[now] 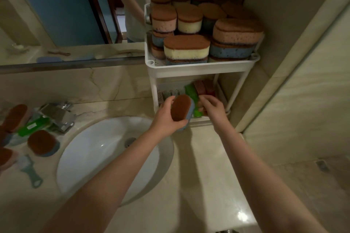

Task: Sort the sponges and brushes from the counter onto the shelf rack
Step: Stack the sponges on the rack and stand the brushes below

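My left hand (166, 117) grips a blue sponge with a brown top (181, 108) at the front of the white shelf rack's (198, 68) lower tier. My right hand (212, 106) reaches into that tier, its fingers on the green brush (193, 92) and the pink sponges (202, 86) standing there. The top tier is piled with several brown-topped sponges (186, 49). On the counter at the left lie more sponges (42, 144), a green brush (33, 126) and a pale green-handled brush (28, 168).
A white sink basin (106, 149) sits between the counter items and the rack, with a chrome tap (58, 114) behind it. A mirror (56, 5) runs along the back wall. A tiled wall (293, 62) stands right of the rack.
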